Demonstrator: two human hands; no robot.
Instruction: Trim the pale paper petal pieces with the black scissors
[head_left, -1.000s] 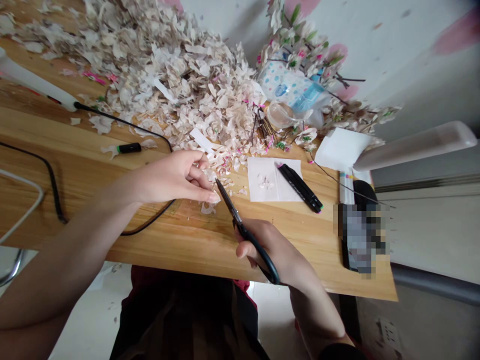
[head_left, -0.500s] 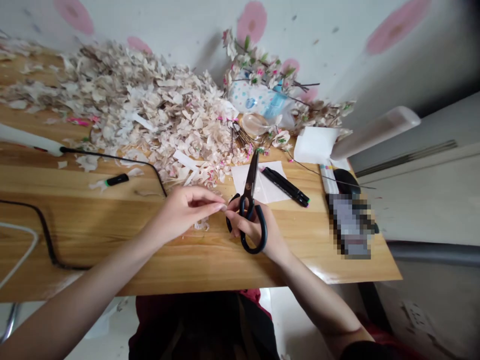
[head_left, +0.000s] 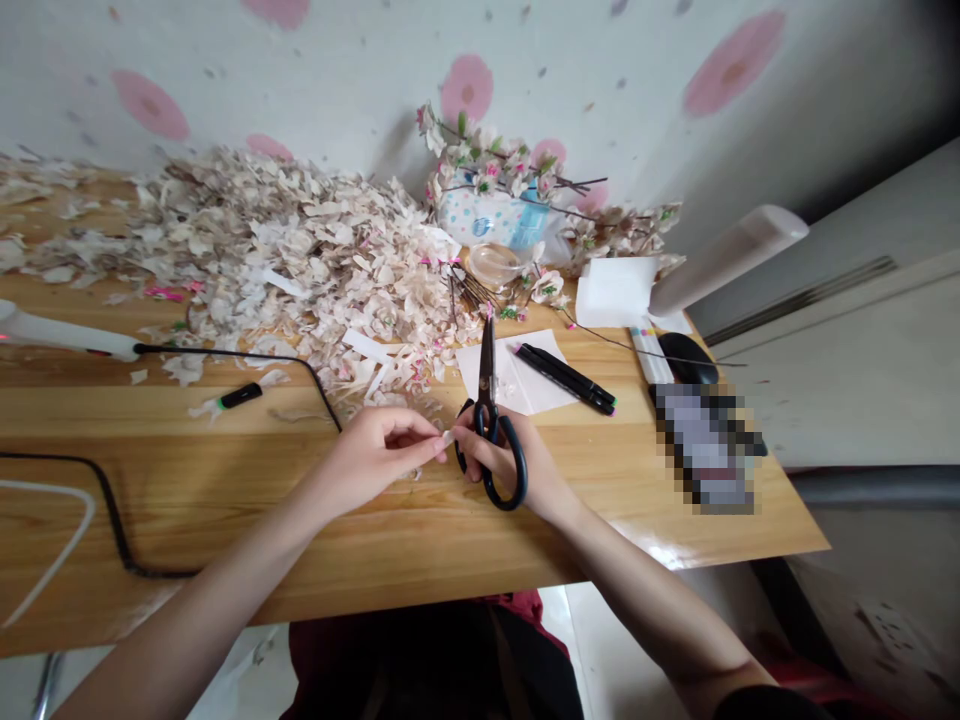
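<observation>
My left hand point(head_left: 382, 450) is closed in a pinch on a small pale petal-like piece point(head_left: 448, 438), close to the fingertips of my right hand point(head_left: 517, 460). Black-handled scissors point(head_left: 487, 400) rest in my right hand, blades pointing away from me toward the wall. The right thumb and forefinger also meet at the pale piece. Just beyond the hands lies a pale paper sheet point(head_left: 551, 398) with black marker pens point(head_left: 566, 378) on it. A large heap of whitish petals point(head_left: 300, 240) spreads behind my left hand.
Flowering branches point(head_left: 495, 170) lie over a blue-dotted package point(head_left: 480, 215) by the wall. A white cylinder point(head_left: 727, 262), a black mouse point(head_left: 686, 358) and a blurred-out phone-like object point(head_left: 705, 450) are on the right. A black cable point(head_left: 225, 352) and a marker cap point(head_left: 241, 396) lie left.
The view has shifted, so the table sits lower in the picture. Both hands stay together, and the pale piece between the fingertips shows more clearly now.
</observation>
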